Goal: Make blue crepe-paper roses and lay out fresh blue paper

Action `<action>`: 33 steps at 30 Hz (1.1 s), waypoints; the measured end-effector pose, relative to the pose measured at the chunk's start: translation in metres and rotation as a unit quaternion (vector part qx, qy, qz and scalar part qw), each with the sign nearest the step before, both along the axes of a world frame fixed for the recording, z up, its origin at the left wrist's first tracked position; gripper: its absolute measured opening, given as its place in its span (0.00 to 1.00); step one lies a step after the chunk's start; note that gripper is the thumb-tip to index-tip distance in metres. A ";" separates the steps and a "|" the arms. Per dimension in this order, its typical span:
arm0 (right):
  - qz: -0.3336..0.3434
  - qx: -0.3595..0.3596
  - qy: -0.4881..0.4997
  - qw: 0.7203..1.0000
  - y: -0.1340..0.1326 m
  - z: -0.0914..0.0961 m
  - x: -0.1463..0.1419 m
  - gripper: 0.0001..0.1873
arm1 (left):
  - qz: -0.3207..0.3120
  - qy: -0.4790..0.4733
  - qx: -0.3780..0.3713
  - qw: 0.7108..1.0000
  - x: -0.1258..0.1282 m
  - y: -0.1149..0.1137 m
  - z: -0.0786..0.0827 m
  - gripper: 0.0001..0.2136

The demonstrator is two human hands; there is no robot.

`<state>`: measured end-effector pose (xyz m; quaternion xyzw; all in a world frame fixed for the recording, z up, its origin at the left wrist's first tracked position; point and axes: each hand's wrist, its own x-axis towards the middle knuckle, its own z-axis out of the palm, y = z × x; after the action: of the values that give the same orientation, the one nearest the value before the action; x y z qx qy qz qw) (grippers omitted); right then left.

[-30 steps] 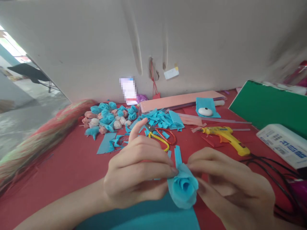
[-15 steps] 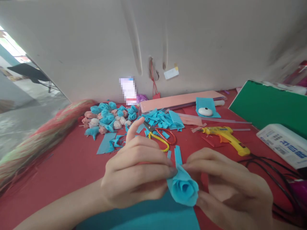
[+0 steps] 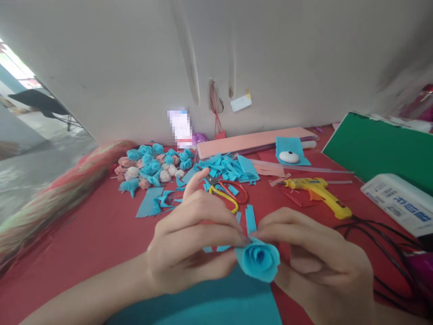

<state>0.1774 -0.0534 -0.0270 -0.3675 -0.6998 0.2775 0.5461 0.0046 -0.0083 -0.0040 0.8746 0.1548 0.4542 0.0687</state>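
A rolled blue paper rose (image 3: 259, 259) is held over the red table (image 3: 101, 230) between both hands. My left hand (image 3: 189, 246) pinches its left side with fingers pressed together, the index finger lifted. My right hand (image 3: 318, 262) grips its right side and top edge with thumb and fingers. A blue paper sheet (image 3: 209, 307) lies under the hands at the near edge.
A pile of blue, pink and white paper roses (image 3: 150, 164) lies at the back left, blue paper scraps (image 3: 226, 167) and scissors (image 3: 228, 194) behind the hands. A yellow glue gun (image 3: 320, 192) with black cable, a white box (image 3: 401, 203) and a green board (image 3: 375, 146) are at the right.
Both hands have turned and lifted the rose slightly; its opening now faces more toward the camera. The rest of the table is unchanged.
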 end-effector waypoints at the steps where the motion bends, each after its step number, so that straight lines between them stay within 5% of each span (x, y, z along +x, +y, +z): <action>1: -0.003 0.000 0.000 1.000 0.000 0.000 -0.001 0.09 | 0.004 -0.002 0.000 1.000 0.000 0.000 0.000 0.02; 19: 0.010 -0.058 0.062 0.996 0.004 -0.002 -0.006 0.08 | 0.031 -0.068 -0.051 0.996 0.004 0.001 -0.008 0.02; 33: 0.047 -0.096 0.089 0.990 0.006 0.000 -0.006 0.07 | -0.069 -0.148 -0.290 0.943 0.008 0.001 -0.016 0.06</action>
<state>0.1717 -0.0470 -0.0267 -0.3591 -0.6347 0.4005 0.5549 0.0125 -0.0076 -0.0201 0.7480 0.2075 0.5084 0.3728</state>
